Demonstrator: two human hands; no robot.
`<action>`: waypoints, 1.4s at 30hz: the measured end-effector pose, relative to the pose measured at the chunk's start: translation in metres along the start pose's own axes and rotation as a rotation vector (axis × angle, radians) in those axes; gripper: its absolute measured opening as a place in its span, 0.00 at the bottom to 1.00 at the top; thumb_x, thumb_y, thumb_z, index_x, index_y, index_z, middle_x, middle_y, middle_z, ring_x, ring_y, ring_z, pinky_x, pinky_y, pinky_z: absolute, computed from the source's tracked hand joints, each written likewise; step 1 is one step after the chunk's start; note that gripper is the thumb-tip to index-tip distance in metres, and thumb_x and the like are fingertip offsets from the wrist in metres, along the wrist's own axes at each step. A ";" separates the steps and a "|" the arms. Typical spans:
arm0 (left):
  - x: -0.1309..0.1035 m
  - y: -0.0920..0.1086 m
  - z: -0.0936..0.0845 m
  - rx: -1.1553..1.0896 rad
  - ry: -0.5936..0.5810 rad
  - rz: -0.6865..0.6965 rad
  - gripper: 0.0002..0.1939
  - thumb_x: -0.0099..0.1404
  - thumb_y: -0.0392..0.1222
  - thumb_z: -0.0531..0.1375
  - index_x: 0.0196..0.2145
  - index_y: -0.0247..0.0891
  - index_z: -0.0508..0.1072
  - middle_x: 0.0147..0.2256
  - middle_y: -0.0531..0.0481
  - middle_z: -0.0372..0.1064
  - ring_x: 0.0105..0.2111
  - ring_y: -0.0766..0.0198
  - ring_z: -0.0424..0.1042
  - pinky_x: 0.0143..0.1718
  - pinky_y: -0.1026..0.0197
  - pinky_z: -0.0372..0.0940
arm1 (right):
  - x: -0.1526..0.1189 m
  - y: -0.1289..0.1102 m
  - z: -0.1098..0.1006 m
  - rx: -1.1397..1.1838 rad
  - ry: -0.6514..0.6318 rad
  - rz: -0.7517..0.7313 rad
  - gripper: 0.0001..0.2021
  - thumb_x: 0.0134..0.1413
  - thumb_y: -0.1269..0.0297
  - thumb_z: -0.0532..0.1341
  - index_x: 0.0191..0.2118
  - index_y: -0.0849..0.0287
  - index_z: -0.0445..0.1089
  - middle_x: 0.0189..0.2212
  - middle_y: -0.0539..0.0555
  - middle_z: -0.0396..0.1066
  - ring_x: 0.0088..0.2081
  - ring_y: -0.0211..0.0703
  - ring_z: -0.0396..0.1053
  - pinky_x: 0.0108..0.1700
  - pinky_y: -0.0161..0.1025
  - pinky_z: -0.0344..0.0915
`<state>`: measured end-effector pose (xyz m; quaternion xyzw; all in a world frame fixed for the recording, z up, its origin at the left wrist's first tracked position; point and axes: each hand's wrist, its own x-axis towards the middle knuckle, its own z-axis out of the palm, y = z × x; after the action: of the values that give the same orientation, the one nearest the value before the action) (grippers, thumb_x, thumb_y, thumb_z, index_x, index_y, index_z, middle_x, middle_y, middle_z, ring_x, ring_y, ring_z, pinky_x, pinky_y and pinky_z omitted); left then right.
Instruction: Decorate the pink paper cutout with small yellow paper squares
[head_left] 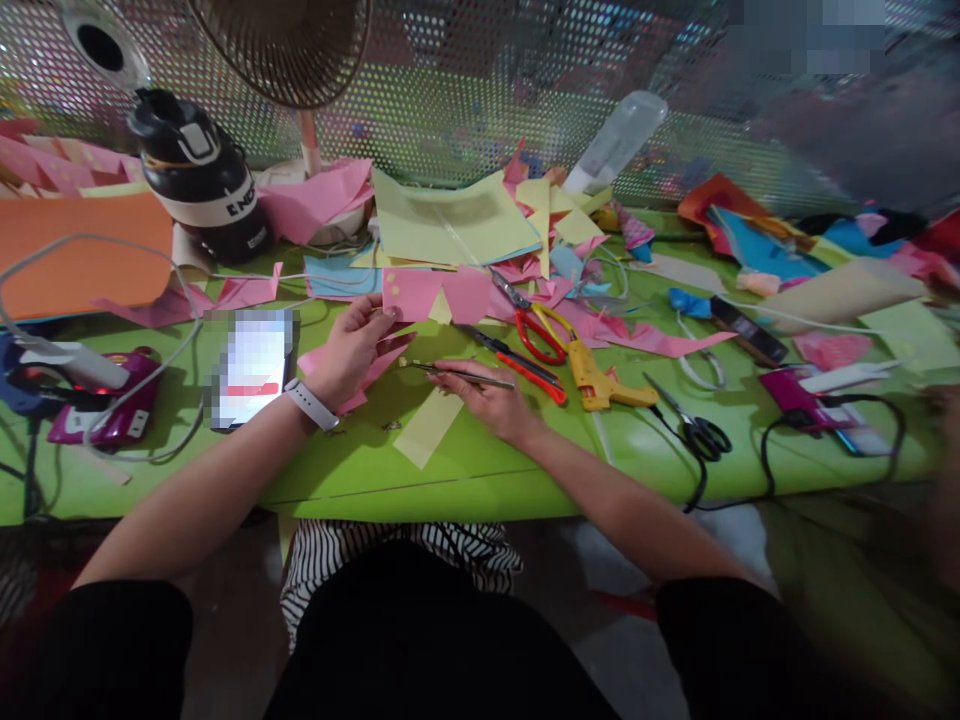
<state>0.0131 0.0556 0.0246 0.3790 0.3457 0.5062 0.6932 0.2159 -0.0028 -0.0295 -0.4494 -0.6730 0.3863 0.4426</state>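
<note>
My left hand [351, 350] pinches the left end of a pink paper piece [466, 290], which is raised off the green table. Small yellow bits dot its left part, and a yellow triangle shows at its lower middle. In my right hand [491, 402] is a pair of metal tweezers [486, 379], its tip pointing left, just below the pink paper. A tiny yellowish scrap [406, 363] is at the tip. Beneath the tweezers lies a pale yellow paper strip [426, 432]. Orange-handled pliers [525, 368] rest just right of the pink paper.
Right of my hands lie a yellow glue gun [600, 378], red-and-yellow-handled pliers [536, 325] and black scissors [701, 432]. A phone [253, 370] lies left, near a black bottle [202, 180] and purple power strip [112, 400]. Paper sheets [457, 225] and a fan [289, 50] stand behind.
</note>
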 end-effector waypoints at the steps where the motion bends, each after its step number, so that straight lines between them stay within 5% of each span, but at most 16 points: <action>1: 0.000 0.000 0.000 0.002 -0.001 0.001 0.01 0.66 0.33 0.61 0.36 0.36 0.71 0.35 0.51 0.73 0.36 0.67 0.75 0.49 0.55 0.71 | 0.000 0.001 0.001 0.015 0.003 0.010 0.14 0.60 0.54 0.64 0.48 0.53 0.77 0.40 0.53 0.81 0.39 0.44 0.80 0.42 0.45 0.81; 25: -0.001 -0.003 -0.002 0.022 -0.012 -0.007 0.03 0.65 0.36 0.62 0.37 0.37 0.72 0.38 0.49 0.74 0.36 0.66 0.76 0.47 0.56 0.71 | 0.013 0.000 0.003 0.478 0.118 0.414 0.21 0.48 0.47 0.71 0.39 0.58 0.73 0.34 0.56 0.82 0.37 0.47 0.81 0.42 0.42 0.80; 42: 0.007 -0.031 -0.005 0.000 -0.015 -0.084 0.04 0.67 0.32 0.59 0.36 0.38 0.73 0.38 0.50 0.76 0.39 0.67 0.76 0.51 0.59 0.68 | 0.009 0.010 0.012 0.319 0.083 0.300 0.18 0.56 0.47 0.66 0.44 0.56 0.74 0.39 0.55 0.81 0.40 0.47 0.81 0.45 0.47 0.80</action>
<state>0.0241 0.0570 -0.0057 0.3681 0.3561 0.4739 0.7164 0.2052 0.0071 -0.0401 -0.4844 -0.5102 0.5307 0.4727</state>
